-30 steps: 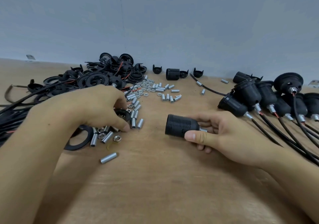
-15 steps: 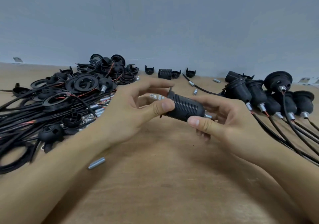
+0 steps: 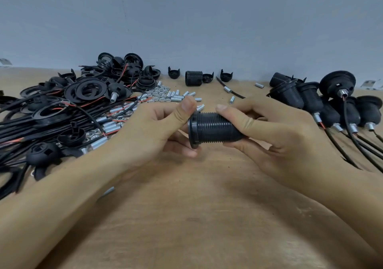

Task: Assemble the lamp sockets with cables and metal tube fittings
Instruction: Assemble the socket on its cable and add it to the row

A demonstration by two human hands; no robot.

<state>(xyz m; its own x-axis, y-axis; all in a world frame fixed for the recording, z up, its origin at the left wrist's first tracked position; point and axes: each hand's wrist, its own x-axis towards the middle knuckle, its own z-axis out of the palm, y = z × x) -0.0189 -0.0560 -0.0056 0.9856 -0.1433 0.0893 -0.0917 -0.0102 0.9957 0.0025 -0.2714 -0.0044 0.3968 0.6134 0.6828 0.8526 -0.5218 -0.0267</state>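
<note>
The threaded socket body lies level above the surface, between both hands. Right hand fingers clamp its barrel; left hand thumb and fingers pinch its flanged ring. Loose metal tubes lie beyond the fingertips.

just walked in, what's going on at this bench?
A person is assembling lamp sockets by hand. The right hand holds a black threaded socket body sideways above the wooden table, while the left hand pinches a black ring at its left end. Loose cables and rings lie left, metal tube fittings behind, finished sockets right.
</note>
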